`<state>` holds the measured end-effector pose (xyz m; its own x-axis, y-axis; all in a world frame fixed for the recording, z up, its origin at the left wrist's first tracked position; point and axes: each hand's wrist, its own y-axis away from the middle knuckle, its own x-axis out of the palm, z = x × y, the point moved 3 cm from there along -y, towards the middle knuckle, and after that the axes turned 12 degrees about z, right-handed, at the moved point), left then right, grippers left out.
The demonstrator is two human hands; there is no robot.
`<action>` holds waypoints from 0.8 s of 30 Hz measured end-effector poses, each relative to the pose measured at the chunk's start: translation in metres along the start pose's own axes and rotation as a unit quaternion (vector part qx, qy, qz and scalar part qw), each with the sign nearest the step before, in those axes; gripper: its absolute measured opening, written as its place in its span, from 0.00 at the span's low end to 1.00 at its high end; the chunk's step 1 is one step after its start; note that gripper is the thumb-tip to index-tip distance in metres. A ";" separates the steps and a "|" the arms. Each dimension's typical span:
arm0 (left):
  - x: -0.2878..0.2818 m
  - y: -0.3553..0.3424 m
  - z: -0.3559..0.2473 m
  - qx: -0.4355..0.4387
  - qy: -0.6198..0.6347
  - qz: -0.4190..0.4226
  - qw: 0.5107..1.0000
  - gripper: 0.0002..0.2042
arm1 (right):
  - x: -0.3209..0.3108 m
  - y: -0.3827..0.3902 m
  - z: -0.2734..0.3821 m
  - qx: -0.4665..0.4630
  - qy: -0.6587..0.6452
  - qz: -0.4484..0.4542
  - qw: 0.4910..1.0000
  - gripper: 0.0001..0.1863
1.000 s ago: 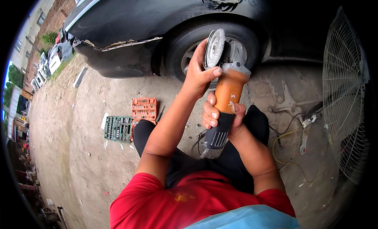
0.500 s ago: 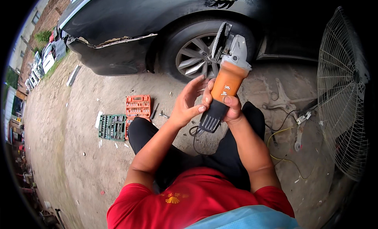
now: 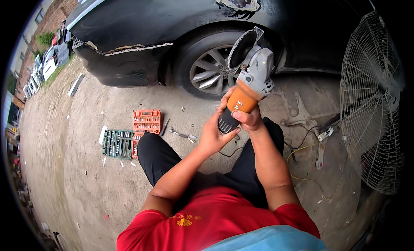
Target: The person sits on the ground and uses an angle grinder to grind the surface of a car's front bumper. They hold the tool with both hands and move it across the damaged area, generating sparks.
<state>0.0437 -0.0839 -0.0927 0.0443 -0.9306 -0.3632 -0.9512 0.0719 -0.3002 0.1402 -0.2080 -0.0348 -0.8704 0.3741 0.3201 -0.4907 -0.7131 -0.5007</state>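
I hold an angle grinder [image 3: 246,95] up in front of the car wheel, its grey metal head and disc pointing away from me. My right hand [image 3: 252,120] wraps the orange body from the right, thumb lying across it near the black rear end. From the left, my left hand [image 3: 214,132] closes round that black end. Its thumb runs underneath and some of its fingers are hidden behind the body. The toothed disc [image 3: 239,50] stands tilted at the upper left of the head. A dark cord trails below the tool, between my knees.
Behind the grinder is a dark car [image 3: 129,39] with damaged paint and a silver-spoked wheel [image 3: 211,69]. An orange socket case [image 3: 146,120] and a green one [image 3: 117,143] lie on the ground at left, pliers [image 3: 183,135] nearby. At right stand a large wire-caged fan [image 3: 373,100] and a metal suspension arm [image 3: 302,115].
My left hand has shifted from loosely raised fingers beside the grinder to a closed hold round its black rear end. The grinder has turned, showing more of the disc's face.
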 end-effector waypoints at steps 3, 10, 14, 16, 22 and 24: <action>-0.010 -0.009 0.014 -0.006 -0.042 -0.009 0.999 0.41 | 0.009 -0.002 -0.003 0.025 0.031 -0.034 0.999 0.35; 0.007 0.019 -0.005 0.118 -0.275 -0.165 0.940 0.36 | 0.011 0.000 -0.008 -0.015 -0.170 0.121 0.978 0.31; 0.016 0.010 -0.051 0.120 -0.272 -0.133 0.945 0.38 | -0.022 0.007 0.001 -0.052 -0.197 0.133 0.970 0.32; -0.001 -0.009 -0.028 0.058 -0.021 -0.010 0.998 0.38 | -0.014 0.000 0.009 -0.056 -0.130 0.014 0.990 0.34; -0.012 -0.044 0.017 -0.096 0.325 0.185 0.922 0.27 | -0.028 -0.019 -0.001 0.014 -0.022 -0.195 0.981 0.29; -0.006 -0.049 0.039 -0.091 0.279 0.097 0.951 0.23 | -0.039 -0.027 -0.004 0.002 0.032 -0.288 0.957 0.11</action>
<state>0.1016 -0.0674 -0.1104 -0.2587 -0.9552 0.1437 -0.9642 0.2462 -0.0988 0.1870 -0.2012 -0.0375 -0.4565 0.7416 0.4915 -0.8897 -0.3803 -0.2526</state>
